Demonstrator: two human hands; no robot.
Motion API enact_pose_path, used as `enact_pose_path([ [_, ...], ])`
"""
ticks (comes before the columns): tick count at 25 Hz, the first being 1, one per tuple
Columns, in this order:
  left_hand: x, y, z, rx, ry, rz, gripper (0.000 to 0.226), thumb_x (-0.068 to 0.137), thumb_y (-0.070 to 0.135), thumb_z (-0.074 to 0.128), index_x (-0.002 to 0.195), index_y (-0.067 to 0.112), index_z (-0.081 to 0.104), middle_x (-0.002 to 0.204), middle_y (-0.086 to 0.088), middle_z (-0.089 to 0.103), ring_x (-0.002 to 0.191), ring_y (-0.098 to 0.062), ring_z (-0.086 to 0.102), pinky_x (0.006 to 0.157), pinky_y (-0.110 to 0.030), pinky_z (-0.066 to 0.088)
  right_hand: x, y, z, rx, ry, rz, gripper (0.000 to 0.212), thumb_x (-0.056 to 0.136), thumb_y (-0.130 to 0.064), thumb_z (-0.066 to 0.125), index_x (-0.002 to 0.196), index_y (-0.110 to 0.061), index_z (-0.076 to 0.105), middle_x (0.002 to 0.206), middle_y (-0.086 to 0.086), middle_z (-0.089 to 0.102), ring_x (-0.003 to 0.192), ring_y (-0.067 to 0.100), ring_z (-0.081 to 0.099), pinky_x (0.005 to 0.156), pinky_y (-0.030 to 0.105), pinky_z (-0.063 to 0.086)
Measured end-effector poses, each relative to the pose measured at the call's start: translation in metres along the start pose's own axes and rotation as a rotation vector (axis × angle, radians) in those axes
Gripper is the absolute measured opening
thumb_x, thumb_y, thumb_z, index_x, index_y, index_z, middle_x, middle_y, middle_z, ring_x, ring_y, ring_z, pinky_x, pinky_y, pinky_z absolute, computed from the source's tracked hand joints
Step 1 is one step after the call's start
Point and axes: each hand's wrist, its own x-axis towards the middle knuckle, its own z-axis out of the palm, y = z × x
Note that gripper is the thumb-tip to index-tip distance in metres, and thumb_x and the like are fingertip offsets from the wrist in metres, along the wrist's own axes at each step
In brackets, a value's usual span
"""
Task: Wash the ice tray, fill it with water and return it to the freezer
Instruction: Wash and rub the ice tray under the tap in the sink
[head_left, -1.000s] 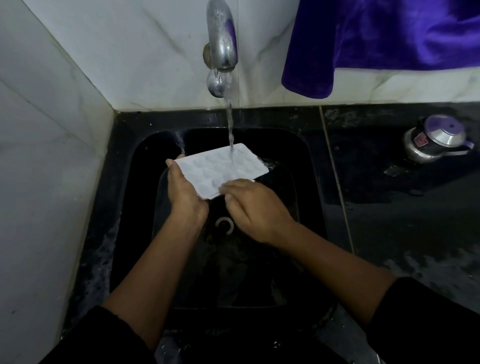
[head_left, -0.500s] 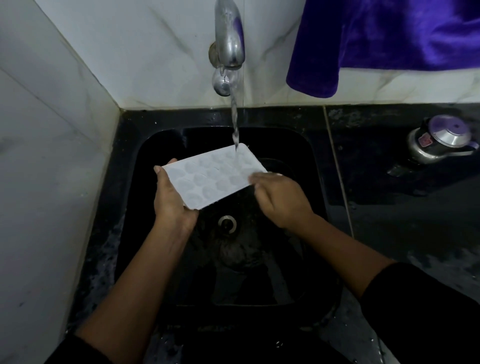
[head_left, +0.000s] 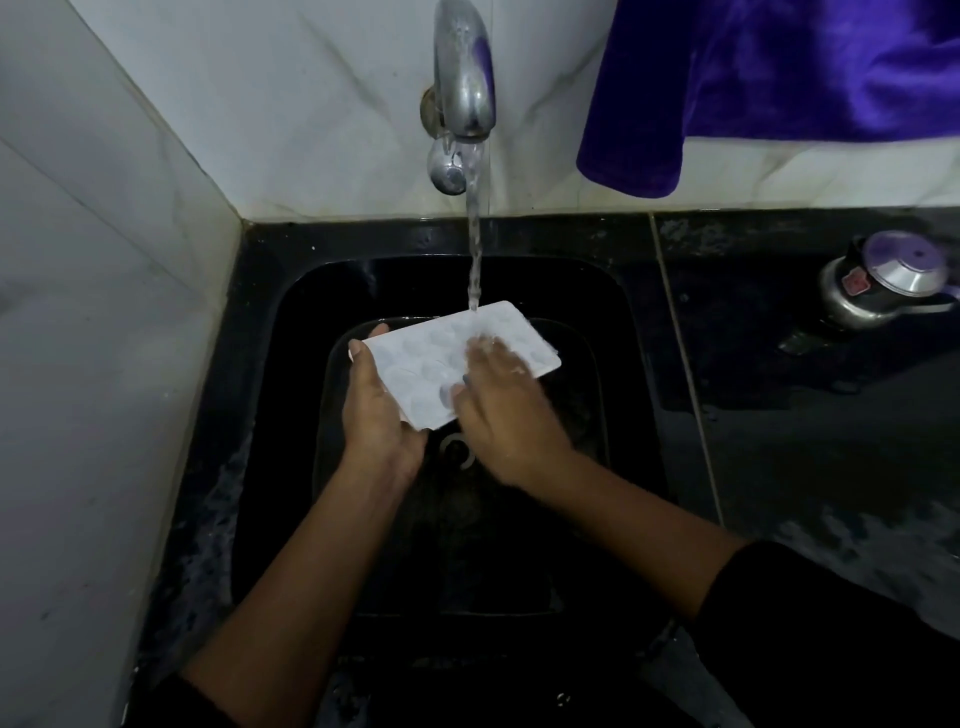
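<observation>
- While the tap runs onto its far edge, our left hand grips the tray over the sink, so rinse water likely drains below.
- Our right hand lies on top, fingers roughly straight but blurred, probably rubbing it clean.
- A dark wet surface bears a cooker; purple cloth hangs above.

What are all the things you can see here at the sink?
ice tray: one, white, held over the sink under the water
tap: one, silver, on the back wall, running
sink: one, black, in the corner
cloth: one, purple, hanging at top right
metal pot: one, silver with a lid, on the counter
counter: one, black, right of the sink
left hand: one, grips the tray's left end
right hand: one, fingers on top of the tray
</observation>
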Motion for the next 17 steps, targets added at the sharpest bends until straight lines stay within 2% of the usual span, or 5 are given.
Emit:
enact_pose_path([
  [2, 0.003, -0.001, 0.004, -0.015, 0.000, -0.002, 0.046, 0.108, 0.053, 0.045, 0.138, 0.025, 0.064, 0.124, -0.007, 0.077, 0.105, -0.024, 0.077, 0.082, -0.041, 0.064, -0.009, -0.007, 0.009, 0.064, -0.092, -0.156, 0.073, 0.107, -0.049, 0.020, 0.163, -0.003, 0.020, 0.172, 0.014, 0.016, 0.160, 0.024, 0.008, 0.130, 0.038, 0.003],
  [4, 0.002, -0.002, 0.006, 0.008, -0.034, 0.001, 0.046, 0.108, 0.051, 0.044, 0.140, 0.023, 0.063, 0.126, -0.007, 0.076, 0.112, -0.027, 0.075, 0.093, -0.047, 0.061, 0.011, 0.017, 0.001, 0.096, -0.099, -0.096, 0.073, 0.110, -0.053, 0.021, 0.166, -0.009, 0.008, 0.174, 0.009, 0.004, 0.161, 0.018, -0.005, 0.130, 0.037, -0.005],
  [7, -0.002, -0.018, 0.009, 0.117, -0.111, -0.007, 0.047, 0.108, 0.052, 0.044, 0.142, 0.024, 0.060, 0.130, -0.009, 0.073, 0.119, -0.030, 0.072, 0.100, -0.052, 0.058, 0.053, 0.041, -0.010, 0.170, -0.092, 0.436, 0.078, 0.109, -0.058, 0.023, 0.165, -0.007, 0.008, 0.174, 0.014, 0.002, 0.161, 0.026, 0.000, 0.129, 0.044, 0.001],
  [12, 0.012, -0.017, 0.016, 0.076, -0.092, -0.015, 0.048, 0.109, 0.052, 0.044, 0.144, 0.022, 0.058, 0.133, -0.014, 0.071, 0.119, -0.031, 0.071, 0.104, -0.052, 0.056, 0.035, -0.013, 0.007, 0.217, -0.169, 0.107, 0.070, 0.111, -0.050, 0.025, 0.166, -0.009, 0.009, 0.174, 0.009, 0.003, 0.161, 0.024, -0.004, 0.130, 0.045, 0.001],
  [17, 0.002, -0.030, 0.023, 0.114, -0.184, -0.077, 0.050, 0.108, 0.052, 0.042, 0.146, 0.023, 0.057, 0.133, -0.013, 0.072, 0.121, -0.034, 0.070, 0.099, -0.052, 0.058, 0.076, 0.042, -0.011, 0.180, -0.126, 0.517, 0.073, 0.109, -0.052, 0.031, 0.164, -0.007, 0.017, 0.171, 0.022, 0.012, 0.158, 0.036, 0.012, 0.128, 0.049, 0.013],
])
